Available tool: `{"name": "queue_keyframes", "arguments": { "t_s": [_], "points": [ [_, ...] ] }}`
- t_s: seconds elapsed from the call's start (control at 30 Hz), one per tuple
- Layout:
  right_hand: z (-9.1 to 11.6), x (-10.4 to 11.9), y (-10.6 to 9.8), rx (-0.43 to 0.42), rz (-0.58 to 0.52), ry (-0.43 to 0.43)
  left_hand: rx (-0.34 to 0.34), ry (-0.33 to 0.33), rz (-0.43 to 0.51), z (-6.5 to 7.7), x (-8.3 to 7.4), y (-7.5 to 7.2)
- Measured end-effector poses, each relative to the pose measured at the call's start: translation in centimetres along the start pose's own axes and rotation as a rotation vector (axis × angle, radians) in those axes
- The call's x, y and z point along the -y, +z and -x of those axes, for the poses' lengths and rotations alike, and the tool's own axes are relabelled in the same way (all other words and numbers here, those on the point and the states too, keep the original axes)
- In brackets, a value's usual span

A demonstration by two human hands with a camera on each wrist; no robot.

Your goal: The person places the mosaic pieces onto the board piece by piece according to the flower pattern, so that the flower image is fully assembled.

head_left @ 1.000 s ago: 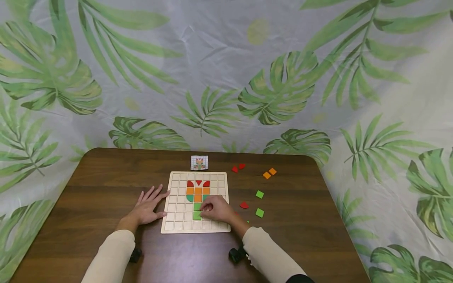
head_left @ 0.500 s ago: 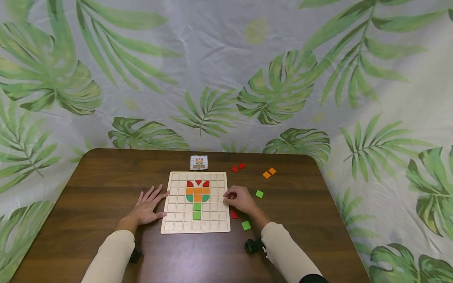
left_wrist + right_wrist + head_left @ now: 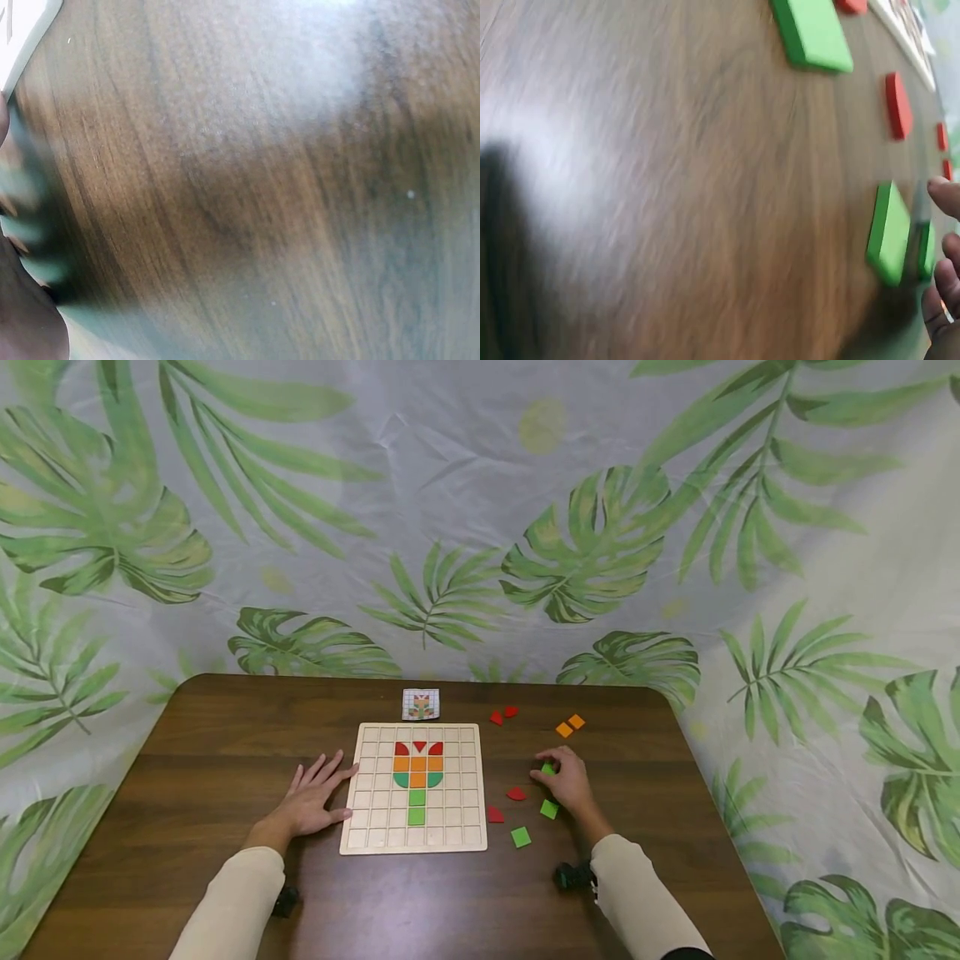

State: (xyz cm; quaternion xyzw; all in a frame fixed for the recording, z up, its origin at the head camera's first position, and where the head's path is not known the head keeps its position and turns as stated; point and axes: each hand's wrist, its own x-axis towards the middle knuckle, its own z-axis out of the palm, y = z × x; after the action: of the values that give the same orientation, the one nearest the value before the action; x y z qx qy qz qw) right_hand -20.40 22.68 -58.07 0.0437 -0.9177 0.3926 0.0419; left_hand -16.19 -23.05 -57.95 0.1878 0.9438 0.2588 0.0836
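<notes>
My left hand lies with fingers spread on the table, its thumb and a fingertip at the left edge of a pale wooden grid board. Tiles on the board form a tulip: red pieces on top, orange squares and dark green quarter rounds in the middle, two light green squares below. To the right of the board, my right hand is over a green square tile, thumb and fingers apart around it. In the right wrist view that tile lies on the table by the fingertips.
Loose green squares and red pieces lie right of the board. Farther back are two red pieces and two orange squares. A small pattern card sits behind the board.
My right hand has moved right, from the board's lower green squares to the loose green square. The right dark green quarter round and the stem squares now show uncovered. The left hand stays put.
</notes>
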Motion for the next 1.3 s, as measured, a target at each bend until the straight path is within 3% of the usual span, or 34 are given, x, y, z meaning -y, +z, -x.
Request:
{"name": "queue_keyframes", "arguments": {
  "t_s": [0.13,0.33,0.7,1.1,1.3],
  "points": [
    [0.2,-1.0,-0.6,-0.012,0.015,0.037,0.013,-0.012,0.003,-0.1,0.0,0.1],
    [0.3,-1.5,-1.4,0.043,0.014,0.074,0.006,-0.002,-0.008,-0.1,0.1,0.1],
    [0.0,-2.2,-1.3,0.064,0.03,0.103,-0.013,0.035,0.005,0.1,0.5,0.2],
    [-0.1,-1.1,-1.2,0.057,-0.049,0.112,0.026,-0.027,-0.035,-0.1,-0.5,-0.4],
    [0.1,0.0,-0.8,0.07,-0.052,0.085,0.017,-0.02,-0.038,-0.1,-0.3,-0.3]
  ]
}}
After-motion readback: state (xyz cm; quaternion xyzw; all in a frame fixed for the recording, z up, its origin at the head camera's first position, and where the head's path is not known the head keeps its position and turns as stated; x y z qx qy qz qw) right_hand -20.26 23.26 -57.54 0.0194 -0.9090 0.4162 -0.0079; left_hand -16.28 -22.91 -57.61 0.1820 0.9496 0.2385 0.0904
